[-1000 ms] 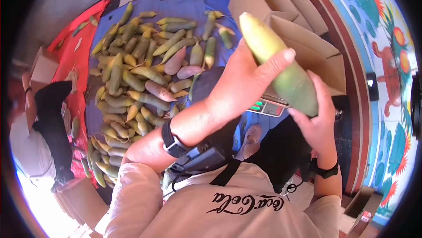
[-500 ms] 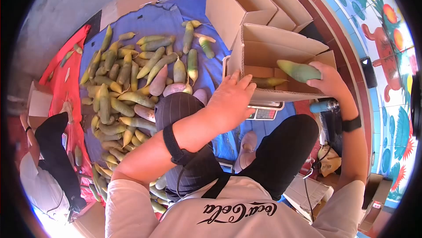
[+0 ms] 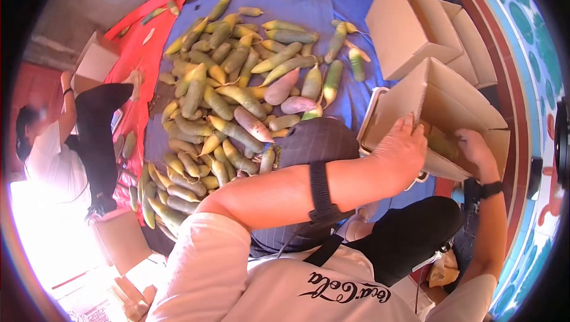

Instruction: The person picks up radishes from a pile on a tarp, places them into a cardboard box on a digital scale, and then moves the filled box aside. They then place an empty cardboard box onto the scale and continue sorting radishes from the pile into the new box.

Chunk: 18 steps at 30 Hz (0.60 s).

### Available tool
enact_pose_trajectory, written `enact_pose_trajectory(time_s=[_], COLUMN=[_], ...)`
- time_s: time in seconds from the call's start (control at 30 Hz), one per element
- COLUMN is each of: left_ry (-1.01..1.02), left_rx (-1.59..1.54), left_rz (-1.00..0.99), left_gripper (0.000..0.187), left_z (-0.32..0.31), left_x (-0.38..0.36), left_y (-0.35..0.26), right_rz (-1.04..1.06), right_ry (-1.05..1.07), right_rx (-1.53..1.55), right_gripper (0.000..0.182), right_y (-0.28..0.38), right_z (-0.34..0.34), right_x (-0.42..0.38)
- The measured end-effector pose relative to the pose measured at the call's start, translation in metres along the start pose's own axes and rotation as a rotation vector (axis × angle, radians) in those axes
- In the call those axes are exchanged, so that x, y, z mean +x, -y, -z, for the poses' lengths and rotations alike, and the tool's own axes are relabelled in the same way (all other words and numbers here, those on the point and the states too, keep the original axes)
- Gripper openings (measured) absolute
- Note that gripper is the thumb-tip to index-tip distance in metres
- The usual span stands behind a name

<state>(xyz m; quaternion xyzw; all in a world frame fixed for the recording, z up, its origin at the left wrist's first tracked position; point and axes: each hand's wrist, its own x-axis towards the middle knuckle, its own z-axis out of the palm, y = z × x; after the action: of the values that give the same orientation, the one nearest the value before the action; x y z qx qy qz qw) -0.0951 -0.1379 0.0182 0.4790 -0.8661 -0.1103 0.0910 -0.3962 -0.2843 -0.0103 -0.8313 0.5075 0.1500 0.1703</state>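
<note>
My left hand [image 3: 401, 148] is at the near left edge of an open cardboard box [image 3: 458, 99], its fingers curled over the rim. Inside the box, my right hand [image 3: 478, 154] has its fingers bent around the end of a green radish [image 3: 440, 142]. Shadow and the near wall hide part of that radish. Under the box, the edge of a scale [image 3: 373, 97] shows. To the left, a big heap of green radishes [image 3: 222, 103] covers a blue sheet [image 3: 350, 2], with a few pinkish radishes [image 3: 281, 87] among them.
More open cardboard boxes [image 3: 409, 16] stand behind the one at my hands. At the far left a person [image 3: 56, 155] sits by a red sheet [image 3: 133, 54] with a few radishes on it. A tiled, painted wall [image 3: 515, 31] runs along the right.
My right hand has lowered the green radish from above the rim down into the box. My left hand stays at the rim. The view has turned left, so the scene sits further right.
</note>
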Motion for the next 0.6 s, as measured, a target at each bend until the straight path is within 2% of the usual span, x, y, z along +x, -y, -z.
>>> enact_pose_trajectory(time_s=[0.03, 0.1, 0.17, 0.2, 0.27, 0.43, 0.6], left_ry=[-0.019, 0.013, 0.034, 0.030, 0.135, 0.059, 0.013], left_rx=[-0.034, -0.024, -0.105, -0.102, -0.105, -0.191, -0.261], left_rz=[0.000, 0.011, 0.014, 0.027, 0.015, 0.038, 0.084], left_gripper=[0.061, 0.062, 0.061, 0.061, 0.059, 0.055, 0.050], left_z=[-0.002, -0.005, -0.001, 0.002, 0.006, -0.003, 0.002], left_x=[0.000, 0.004, 0.003, 0.003, 0.005, 0.008, 0.008], left_y=[0.000, -0.002, -0.002, -0.002, -0.002, -0.001, -0.001], right_rz=[0.056, -0.177, -0.049, -0.036, 0.016, 0.031, 0.001], right_ry=[-0.044, -0.019, -0.188, -0.186, -0.365, -0.512, -0.705], right_rx=[0.052, 0.340, 0.303, 0.299, 0.233, 0.121, -0.012], right_gripper=[0.026, 0.023, 0.021, 0.021, 0.019, 0.019, 0.024], right_y=[0.006, 0.027, 0.008, 0.017, 0.053, 0.116, 0.121], right_z=[0.008, 0.031, 0.026, 0.027, 0.036, 0.029, 0.006], right_x=[-0.006, -0.023, -0.031, -0.041, -0.067, -0.114, -0.145])
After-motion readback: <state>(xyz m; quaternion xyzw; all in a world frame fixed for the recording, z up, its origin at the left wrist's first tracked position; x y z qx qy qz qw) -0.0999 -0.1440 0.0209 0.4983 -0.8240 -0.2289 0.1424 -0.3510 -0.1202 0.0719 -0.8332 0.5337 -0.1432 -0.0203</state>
